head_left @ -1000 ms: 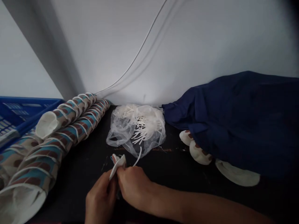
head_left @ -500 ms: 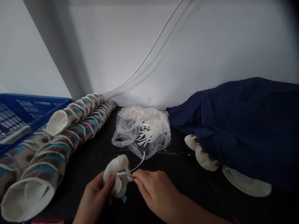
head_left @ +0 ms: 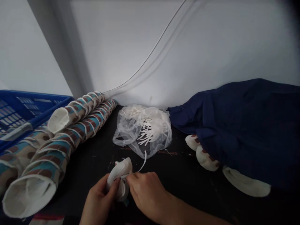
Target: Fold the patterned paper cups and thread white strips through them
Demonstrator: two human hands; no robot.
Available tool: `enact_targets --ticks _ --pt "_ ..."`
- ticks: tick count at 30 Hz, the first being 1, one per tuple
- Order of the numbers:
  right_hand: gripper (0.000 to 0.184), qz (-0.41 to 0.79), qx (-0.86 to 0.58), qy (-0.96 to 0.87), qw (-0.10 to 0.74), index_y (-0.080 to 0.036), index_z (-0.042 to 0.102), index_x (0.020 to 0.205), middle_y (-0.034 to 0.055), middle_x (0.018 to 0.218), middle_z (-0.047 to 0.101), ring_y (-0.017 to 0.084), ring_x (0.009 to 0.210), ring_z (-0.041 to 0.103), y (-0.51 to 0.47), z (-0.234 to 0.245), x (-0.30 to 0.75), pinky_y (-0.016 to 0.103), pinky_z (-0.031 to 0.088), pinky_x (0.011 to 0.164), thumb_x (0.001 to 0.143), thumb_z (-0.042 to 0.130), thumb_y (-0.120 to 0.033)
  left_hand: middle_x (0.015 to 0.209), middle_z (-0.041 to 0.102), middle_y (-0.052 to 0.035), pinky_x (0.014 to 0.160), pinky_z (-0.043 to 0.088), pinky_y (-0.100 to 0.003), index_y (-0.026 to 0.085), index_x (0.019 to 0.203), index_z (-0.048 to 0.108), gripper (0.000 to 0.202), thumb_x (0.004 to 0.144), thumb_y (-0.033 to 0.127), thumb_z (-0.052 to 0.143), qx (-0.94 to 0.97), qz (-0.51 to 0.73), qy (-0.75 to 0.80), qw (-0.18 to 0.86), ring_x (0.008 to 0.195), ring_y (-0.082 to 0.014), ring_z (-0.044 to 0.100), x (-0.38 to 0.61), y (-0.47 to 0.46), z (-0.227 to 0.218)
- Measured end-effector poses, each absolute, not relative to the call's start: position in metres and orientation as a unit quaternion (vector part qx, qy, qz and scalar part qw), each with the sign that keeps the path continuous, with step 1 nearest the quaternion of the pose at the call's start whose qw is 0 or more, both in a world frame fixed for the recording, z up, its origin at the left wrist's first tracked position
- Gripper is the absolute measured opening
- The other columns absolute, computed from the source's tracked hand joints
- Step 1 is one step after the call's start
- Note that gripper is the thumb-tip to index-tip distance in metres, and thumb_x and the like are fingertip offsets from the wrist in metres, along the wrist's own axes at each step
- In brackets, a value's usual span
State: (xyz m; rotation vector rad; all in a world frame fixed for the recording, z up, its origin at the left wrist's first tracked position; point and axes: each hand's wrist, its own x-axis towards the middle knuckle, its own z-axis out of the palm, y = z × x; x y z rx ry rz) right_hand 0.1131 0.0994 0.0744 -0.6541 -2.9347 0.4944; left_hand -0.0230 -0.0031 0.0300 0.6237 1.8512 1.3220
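Observation:
A small white-lined fabric piece (head_left: 122, 168), rounded and folded open, is in my left hand (head_left: 99, 195). The thumb lies across its face and the fingers curl behind it. My right hand (head_left: 147, 193) pinches at the piece's right edge, where a narrow white strip (head_left: 143, 164) comes out and curves upward to a free end. Whether a small tool is also between those fingertips is hidden. A bit of teal shows below the piece. Just beyond the hands, a clear plastic bag (head_left: 161, 145) holds many loose white strips (head_left: 145, 132).
On the left lie long nested stacks of dotted, white-lined fabric cups (head_left: 77, 131), beside a blue plastic crate (head_left: 47, 104). At right, dark blue cloth (head_left: 234, 131) covers more white-lined pieces (head_left: 246, 182). A white cable (head_left: 152, 51) runs along the wall behind the black tabletop (head_left: 187, 181).
My right hand has moved left, closer against the fabric piece. The left hand and the piece have shifted slightly right and down, and the piece looks more closed up.

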Motion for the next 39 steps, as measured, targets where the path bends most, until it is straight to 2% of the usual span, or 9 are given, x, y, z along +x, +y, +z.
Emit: enact_targets --ticks 6,11,17,22,27,31,33,36,39 --pt "0.018 0.126 -0.215 -0.968 0.008 -0.017 0.063 0.097 0.0041 0.084 0.073 0.023 0.066 0.071 0.097 0.083 0.113 0.029 0.039 0.052 0.091 0.047 -0.009 0.062 0.063 0.0024 0.043 0.036 -0.020 0.018 0.096 0.071 0.042 0.075 0.054 0.067 0.284 0.511 0.737 0.339 0.049 -0.0121 0.047 -0.023 -0.002 0.030" --pt "0.018 0.143 -0.222 -0.965 0.003 -0.016 0.062 0.097 0.0056 0.086 0.074 0.023 0.070 0.072 0.096 0.083 0.113 0.027 0.044 0.055 0.093 0.047 -0.010 0.058 0.058 0.0045 0.043 0.036 -0.020 0.017 0.102 0.069 0.047 0.075 0.055 0.066 0.273 0.506 0.736 0.358 0.047 -0.0120 0.043 -0.021 -0.004 0.032" --pt "0.023 0.095 -0.265 -0.959 -0.011 -0.017 0.062 0.094 0.0080 0.082 0.072 0.027 0.066 0.071 0.085 0.074 0.110 0.031 0.050 0.054 0.084 0.049 -0.002 0.070 0.070 -0.0001 0.061 0.048 -0.021 0.018 0.093 0.074 0.031 0.078 0.044 0.064 0.323 0.497 0.747 0.302 0.068 -0.0191 0.063 -0.018 -0.005 0.033" --pt "0.029 0.075 -0.273 -0.959 -0.017 -0.013 0.063 0.100 0.0129 0.088 0.072 0.030 0.070 0.072 0.078 0.067 0.097 0.035 0.055 0.054 0.083 0.047 0.004 0.068 0.072 -0.0001 0.060 0.049 -0.022 0.018 0.085 0.076 0.024 0.076 0.037 0.064 0.361 0.506 0.747 0.237 0.064 -0.0187 0.066 -0.012 0.003 0.036" --pt "0.033 0.058 -0.270 -0.961 -0.021 -0.011 0.064 0.099 0.0124 0.086 0.075 0.027 0.066 0.074 0.083 0.070 0.092 0.029 0.053 0.053 0.081 0.047 0.010 0.066 0.073 0.0003 0.057 0.050 -0.020 0.018 0.084 0.075 0.021 0.080 0.025 0.056 0.416 0.481 0.747 0.195 0.060 -0.0159 0.067 -0.009 0.009 0.034" --pt "0.014 0.096 -0.187 -0.974 -0.085 -0.013 0.066 0.088 0.0099 0.076 0.074 0.029 0.061 0.072 0.102 0.104 0.124 0.030 0.048 0.049 0.077 0.061 -0.005 0.075 0.075 0.0018 0.064 0.052 -0.017 0.022 0.090 0.074 0.019 0.082 0.016 0.058 0.517 0.444 0.718 0.142 0.068 -0.0140 0.072 -0.021 0.004 0.029" --pt "0.013 0.180 -0.179 -0.967 -0.013 -0.018 0.066 0.088 0.0045 0.076 0.073 0.022 0.063 0.071 0.116 0.123 0.141 0.026 0.048 0.053 0.088 0.056 -0.010 0.079 0.075 0.0028 0.067 0.052 -0.014 0.024 0.093 0.072 0.019 0.085 0.014 0.058 0.568 0.433 0.689 0.122 0.071 -0.0121 0.073 -0.027 -0.001 0.029" --pt "0.021 0.276 -0.172 -0.932 0.162 -0.019 0.064 0.104 0.0058 0.102 0.068 0.018 0.092 0.066 0.142 0.131 0.150 0.027 0.050 0.080 0.097 0.046 -0.011 0.089 0.074 0.0022 0.072 0.052 -0.012 0.027 0.102 0.065 0.026 0.085 0.009 0.057 0.659 0.409 0.626 0.086 0.078 -0.0103 0.072 -0.031 -0.007 0.030" --pt "0.036 0.406 -0.139 -0.891 0.146 -0.019 0.061 0.116 0.0057 0.118 0.063 0.014 0.093 0.063 0.163 0.112 0.141 0.021 0.050 0.076 0.083 0.061 -0.004 0.093 0.073 -0.0004 0.073 0.053 -0.013 0.027 0.108 0.060 0.033 0.084 0.005 0.052 0.723 0.376 0.580 0.017 0.084 -0.0119 0.072 -0.028 -0.010 0.029"
